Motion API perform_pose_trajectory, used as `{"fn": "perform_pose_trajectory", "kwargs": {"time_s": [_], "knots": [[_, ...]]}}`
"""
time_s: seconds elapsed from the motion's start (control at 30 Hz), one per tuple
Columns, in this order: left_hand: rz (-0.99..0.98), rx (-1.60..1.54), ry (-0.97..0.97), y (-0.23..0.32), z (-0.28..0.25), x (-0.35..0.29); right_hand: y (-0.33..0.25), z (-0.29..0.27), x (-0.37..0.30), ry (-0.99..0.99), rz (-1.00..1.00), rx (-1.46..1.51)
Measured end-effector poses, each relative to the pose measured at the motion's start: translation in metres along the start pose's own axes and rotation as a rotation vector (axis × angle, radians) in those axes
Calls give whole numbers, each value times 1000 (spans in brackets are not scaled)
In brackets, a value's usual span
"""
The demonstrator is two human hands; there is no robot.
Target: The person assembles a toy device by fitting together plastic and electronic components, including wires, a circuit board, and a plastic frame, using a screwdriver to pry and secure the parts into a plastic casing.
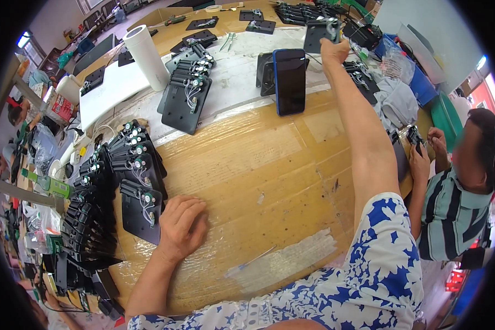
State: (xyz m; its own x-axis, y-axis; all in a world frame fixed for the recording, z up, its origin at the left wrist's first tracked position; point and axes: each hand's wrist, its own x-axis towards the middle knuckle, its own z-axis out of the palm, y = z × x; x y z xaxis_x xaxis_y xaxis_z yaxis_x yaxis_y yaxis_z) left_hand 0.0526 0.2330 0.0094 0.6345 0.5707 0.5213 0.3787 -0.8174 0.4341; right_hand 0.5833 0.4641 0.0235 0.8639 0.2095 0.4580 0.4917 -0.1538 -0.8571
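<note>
My right arm stretches to the far right of the table, where my right hand is closed on the edge of a black plastic panel with wires. The panel stands tilted up, pale wires at its top. My left hand rests on the near left of the tabletop, fingers loosely curled with nothing visible in them. Right beside it lies a black panel with white wires and small round parts. Behind that, a row of similar overlapping panels runs away from me.
A blue-edged phone leans on a black stand mid-table. Behind it to the left are a stack of panels and a white cylinder. A green bottle lies left. At right, a co-worker holds a small dark part.
</note>
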Motion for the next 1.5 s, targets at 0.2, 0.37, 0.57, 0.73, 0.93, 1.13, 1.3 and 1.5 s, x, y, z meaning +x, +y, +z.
{"fn": "perform_pose_trajectory", "kwargs": {"time_s": [0.2,0.37,0.57,0.73,0.93,1.13,1.3,1.5], "knots": [[35,-6,30,12,-4,-7,-54,-122,-21,105,-278,373],[34,22,66,5,-3,-22,-93,-242,-166,-442,-27,647],[-58,-286,45,50,-24,-4,-107,-358,-307,-682,383,743],[-105,-384,22,50,-10,-12,-85,-360,-332,-686,647,840],[-104,-223,19,20,3,-35,-40,-291,-232,-345,325,696],[26,-148,26,29,8,-15,24,-171,-44,-150,-99,95],[-18,-107,-11,18,2,-20,12,-52,-30,-433,261,174],[-10,-141,-54,11,7,-15,64,17,12,-490,195,-20]]}}
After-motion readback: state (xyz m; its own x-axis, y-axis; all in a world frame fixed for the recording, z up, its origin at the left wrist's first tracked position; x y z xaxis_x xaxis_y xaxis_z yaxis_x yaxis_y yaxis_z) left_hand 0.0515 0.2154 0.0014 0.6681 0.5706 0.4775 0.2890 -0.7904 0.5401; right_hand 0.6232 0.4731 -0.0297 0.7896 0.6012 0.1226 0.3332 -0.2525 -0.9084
